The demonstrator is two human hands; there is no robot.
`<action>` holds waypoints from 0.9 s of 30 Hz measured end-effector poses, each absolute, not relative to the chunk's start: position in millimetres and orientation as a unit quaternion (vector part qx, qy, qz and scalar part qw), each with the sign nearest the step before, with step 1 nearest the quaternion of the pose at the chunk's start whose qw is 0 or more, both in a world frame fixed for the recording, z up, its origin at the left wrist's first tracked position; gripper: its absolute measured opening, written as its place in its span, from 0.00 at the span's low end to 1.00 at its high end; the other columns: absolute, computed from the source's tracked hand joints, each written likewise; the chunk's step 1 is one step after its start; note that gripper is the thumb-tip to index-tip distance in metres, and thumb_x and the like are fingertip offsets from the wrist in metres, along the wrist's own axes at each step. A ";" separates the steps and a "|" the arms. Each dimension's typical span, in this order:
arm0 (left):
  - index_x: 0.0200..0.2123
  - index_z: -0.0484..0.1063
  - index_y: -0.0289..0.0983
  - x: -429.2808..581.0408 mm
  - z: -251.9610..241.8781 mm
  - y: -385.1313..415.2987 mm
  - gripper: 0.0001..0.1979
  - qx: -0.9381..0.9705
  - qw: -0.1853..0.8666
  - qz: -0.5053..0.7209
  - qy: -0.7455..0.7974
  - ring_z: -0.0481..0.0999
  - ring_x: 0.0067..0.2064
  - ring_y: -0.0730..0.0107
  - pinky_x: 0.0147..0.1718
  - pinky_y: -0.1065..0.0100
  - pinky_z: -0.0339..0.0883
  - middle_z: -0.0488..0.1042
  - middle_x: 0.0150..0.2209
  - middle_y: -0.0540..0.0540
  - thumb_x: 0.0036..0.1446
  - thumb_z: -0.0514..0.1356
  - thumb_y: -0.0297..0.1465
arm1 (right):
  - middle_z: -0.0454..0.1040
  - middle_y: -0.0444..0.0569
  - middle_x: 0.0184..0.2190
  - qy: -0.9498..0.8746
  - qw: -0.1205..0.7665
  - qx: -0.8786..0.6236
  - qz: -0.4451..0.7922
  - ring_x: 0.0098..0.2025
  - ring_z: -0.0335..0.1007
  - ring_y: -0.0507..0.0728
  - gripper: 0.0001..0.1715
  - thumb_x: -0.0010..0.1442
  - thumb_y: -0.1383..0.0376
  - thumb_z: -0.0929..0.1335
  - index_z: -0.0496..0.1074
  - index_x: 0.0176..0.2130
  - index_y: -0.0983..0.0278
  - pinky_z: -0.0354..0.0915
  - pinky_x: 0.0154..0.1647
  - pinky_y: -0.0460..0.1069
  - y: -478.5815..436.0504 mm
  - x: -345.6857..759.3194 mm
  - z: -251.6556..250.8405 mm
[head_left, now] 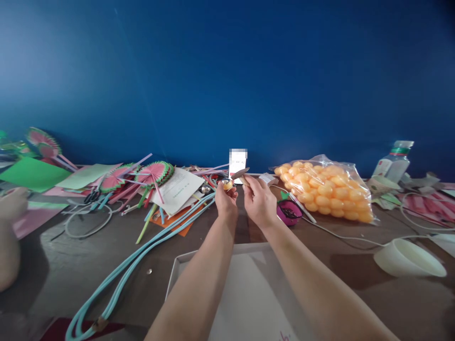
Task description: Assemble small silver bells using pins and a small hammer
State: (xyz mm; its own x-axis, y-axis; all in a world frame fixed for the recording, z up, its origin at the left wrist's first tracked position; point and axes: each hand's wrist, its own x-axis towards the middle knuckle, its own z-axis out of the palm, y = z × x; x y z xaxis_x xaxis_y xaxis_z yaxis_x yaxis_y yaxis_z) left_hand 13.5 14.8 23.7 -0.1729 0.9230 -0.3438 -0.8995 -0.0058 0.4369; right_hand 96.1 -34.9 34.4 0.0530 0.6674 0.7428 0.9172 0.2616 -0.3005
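My left hand (226, 201) pinches a small shiny rounded piece (226, 183), silvery with a golden-orange patch; its exact kind is unclear. Close beside it, my right hand (259, 201) is closed on a small knife-like tool (240, 174) with a dark, flat, pointed end. That end points left, just above the shiny piece; whether they touch I cannot tell. Behind both hands a lit phone screen (237, 163) stands upright. Silvery round pieces (205, 189) lie just left of my left hand. Under my forearms is a shallow white box or lid (249, 284).
Right of my hands are a purple bowl (289, 212), a bag of orange balls (327, 189), a bottle (394, 161) and a white cup (408, 258). Leftward lie pale-blue tubes (142, 251), paper fans (154, 175) and papers (181, 189). Another person's limb (9, 237) shows far left.
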 end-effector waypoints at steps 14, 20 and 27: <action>0.31 0.67 0.36 12.8 26.1 12.0 0.08 0.004 0.668 0.690 0.280 0.67 0.22 0.79 0.25 0.75 0.61 0.68 0.25 0.50 0.60 0.56 0.34 | 0.75 0.51 0.42 -0.685 0.399 -0.594 -0.139 0.42 0.71 0.57 0.19 0.64 0.64 0.62 0.70 0.54 0.59 0.64 0.34 0.47 -34.4 96.6 33.4; 0.32 0.67 0.35 12.6 27.8 11.2 0.09 0.004 0.671 0.685 0.284 0.67 0.23 0.79 0.24 0.75 0.60 0.70 0.26 0.49 0.61 0.54 0.34 | 0.75 0.51 0.42 -0.675 0.406 -0.599 -0.144 0.42 0.71 0.58 0.20 0.64 0.65 0.62 0.69 0.55 0.60 0.64 0.35 0.48 -35.2 96.9 34.8; 0.34 0.69 0.35 11.8 29.3 9.5 0.10 0.019 0.681 0.677 0.279 0.68 0.24 0.78 0.25 0.74 0.60 0.73 0.30 0.46 0.61 0.54 0.35 | 0.75 0.53 0.44 -0.669 0.427 -0.589 -0.153 0.44 0.71 0.58 0.20 0.66 0.64 0.61 0.69 0.55 0.61 0.65 0.38 0.48 -34.9 96.7 35.5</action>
State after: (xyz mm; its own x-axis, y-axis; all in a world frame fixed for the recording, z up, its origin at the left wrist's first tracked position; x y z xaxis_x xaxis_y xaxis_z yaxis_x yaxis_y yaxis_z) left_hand 11.8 9.5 29.3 -0.0725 0.9328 -0.3531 -0.9112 0.0820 0.4036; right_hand 96.7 -34.9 35.5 0.0579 0.6578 0.7509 0.9182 0.2601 -0.2986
